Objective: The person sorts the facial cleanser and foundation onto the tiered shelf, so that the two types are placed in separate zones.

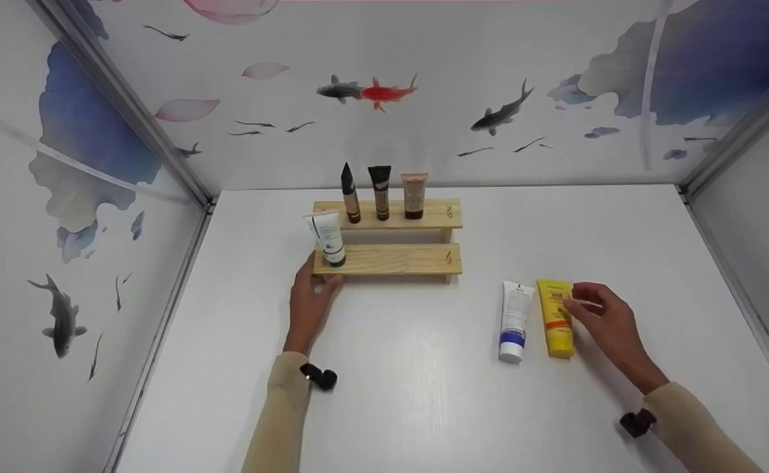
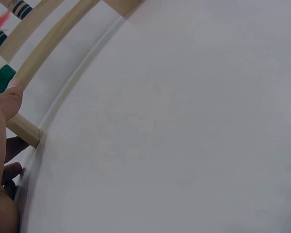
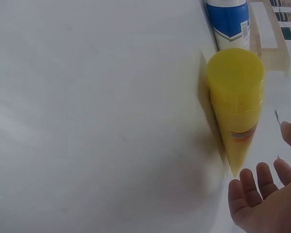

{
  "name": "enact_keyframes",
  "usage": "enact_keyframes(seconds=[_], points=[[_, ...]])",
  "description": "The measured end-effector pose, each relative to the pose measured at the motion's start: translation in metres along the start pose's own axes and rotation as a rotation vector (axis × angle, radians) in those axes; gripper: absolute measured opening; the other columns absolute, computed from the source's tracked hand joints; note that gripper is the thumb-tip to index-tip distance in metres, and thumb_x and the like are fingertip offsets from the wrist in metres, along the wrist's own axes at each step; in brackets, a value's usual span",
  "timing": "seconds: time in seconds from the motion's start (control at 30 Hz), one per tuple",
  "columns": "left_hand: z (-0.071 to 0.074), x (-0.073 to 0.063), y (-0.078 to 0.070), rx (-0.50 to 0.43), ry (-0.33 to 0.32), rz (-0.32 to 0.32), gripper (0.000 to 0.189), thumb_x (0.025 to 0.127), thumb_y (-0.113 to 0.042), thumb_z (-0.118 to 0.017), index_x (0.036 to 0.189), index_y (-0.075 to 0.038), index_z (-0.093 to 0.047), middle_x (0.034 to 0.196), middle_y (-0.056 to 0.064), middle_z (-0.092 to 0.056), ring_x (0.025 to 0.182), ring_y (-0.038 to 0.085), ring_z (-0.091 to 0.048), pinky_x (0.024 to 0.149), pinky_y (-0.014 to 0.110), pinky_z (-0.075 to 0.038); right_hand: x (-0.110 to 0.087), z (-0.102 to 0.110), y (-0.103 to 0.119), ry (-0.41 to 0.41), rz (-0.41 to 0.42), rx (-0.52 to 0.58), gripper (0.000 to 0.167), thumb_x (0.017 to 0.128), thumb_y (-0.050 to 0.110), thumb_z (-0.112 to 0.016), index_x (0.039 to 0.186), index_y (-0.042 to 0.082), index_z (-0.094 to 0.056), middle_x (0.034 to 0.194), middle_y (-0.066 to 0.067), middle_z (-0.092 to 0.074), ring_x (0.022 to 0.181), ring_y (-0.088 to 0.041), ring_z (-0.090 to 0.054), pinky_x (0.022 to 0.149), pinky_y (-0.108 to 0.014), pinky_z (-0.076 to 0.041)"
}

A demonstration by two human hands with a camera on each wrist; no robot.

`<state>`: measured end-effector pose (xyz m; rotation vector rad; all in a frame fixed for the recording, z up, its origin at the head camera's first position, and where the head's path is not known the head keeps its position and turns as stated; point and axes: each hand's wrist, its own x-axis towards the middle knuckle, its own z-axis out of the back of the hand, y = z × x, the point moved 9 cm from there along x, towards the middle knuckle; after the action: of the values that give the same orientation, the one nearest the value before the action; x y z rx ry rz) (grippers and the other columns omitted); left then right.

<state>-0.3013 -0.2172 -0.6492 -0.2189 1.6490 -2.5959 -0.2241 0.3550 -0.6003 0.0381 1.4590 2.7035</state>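
Since the left hand has its thumb on the lower shelf's front edge and its other fingers round the outer side, yeah, it's gripping the left end of that two-tier wooden rack. Just above that thumb, a white squeeze tube stands on its dark green cap. Farther back from the same grip, the upper shelf holds three small ones standing in a row: a slim tube with a pointed black top, then a black-and-brown tube, then a pinkish-beige tube with a dark cap.

Well to the right of the left hand, a white tube with a blue band lies on the white table. Next over is a yellow tube with an orange band, also lying flat, right beside the fingers of the right hand. That hand's pretty loose, fingers softly bent, thumb apart, holding nothing. Can't really tell if a fingertip is touching the yellow plastic.
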Motion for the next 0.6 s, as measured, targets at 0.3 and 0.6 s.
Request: enact_keyframes(seconds=[0.3, 0.6], points=[[0.000, 0.001, 0.004, -0.007, 0.001, 0.006, 0.098, 0.101, -0.068, -0.070, 0.176, -0.020, -0.029, 0.176, 0.006, -0.037, 0.155, 0.024, -0.042, 0.129, 0.051, -0.033, -0.010, -0.002, -0.009, 0.018, -0.020, -0.020, 0.062, 0.111, 0.045, -0.068, 0.151, -0.001, -0.055, 0.149, -0.025, -0.060, 0.132, -0.040, -0.059, 0.092, 0.001, -0.042], [-0.001, 0.001, 0.002, -0.002, 0.003, 0.002, 0.096, 0.103, -0.063, -0.071, 0.176, -0.018, -0.029, 0.177, 0.009, -0.037, 0.155, 0.027, -0.044, 0.129, 0.052, -0.035, -0.015, -0.007, -0.012, 0.015, -0.031, -0.060, 0.064, 0.109, 0.044, -0.071, 0.152, -0.001, -0.056, 0.146, -0.025, -0.062, 0.125, -0.035, -0.057, 0.092, 0.003, -0.039]])
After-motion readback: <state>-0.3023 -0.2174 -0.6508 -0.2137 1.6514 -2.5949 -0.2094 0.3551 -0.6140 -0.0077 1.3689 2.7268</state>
